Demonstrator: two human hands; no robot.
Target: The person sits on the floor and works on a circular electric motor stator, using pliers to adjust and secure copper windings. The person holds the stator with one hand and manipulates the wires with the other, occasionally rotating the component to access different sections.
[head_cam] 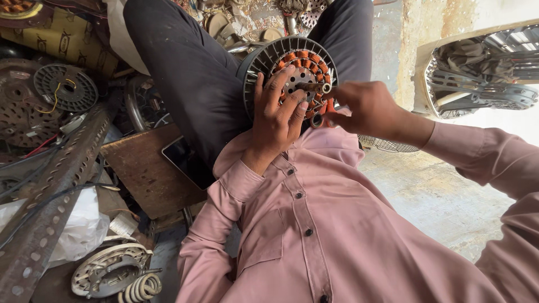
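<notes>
Here we steady the fan motor (292, 76) with our flat, open left hand (278, 112) while our right hand (359, 106), at three o'clock, pinches orange-handled pliers (324, 109); best keep it braced

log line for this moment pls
left hand flat on fan motor stator | right hand pinching red-handled tool at shaft | stator on lap
</notes>
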